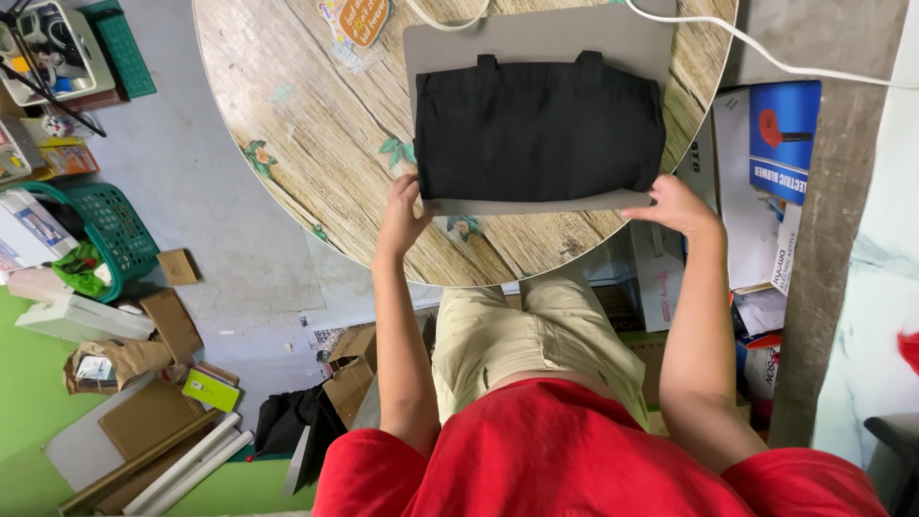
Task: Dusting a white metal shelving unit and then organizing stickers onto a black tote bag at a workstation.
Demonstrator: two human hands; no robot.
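A black cloth tote bag (538,127) lies flat on a grey board (536,33) on the round wood-patterned table (316,124). Its two handles point away from me. My left hand (402,213) grips the board's near left corner, fingers at the bag's lower left edge. My right hand (678,203) holds the board's near right corner beside the bag's lower right edge. I sit at the table in a red shirt and beige shorts.
A sticker sheet (356,27) lies at the table's far edge and a white cable (766,53) crosses its right side. Cardboard boxes (766,172) stack on the right. On the floor at left are a green basket (110,230), cardboard pieces and rolled tubes (182,469).
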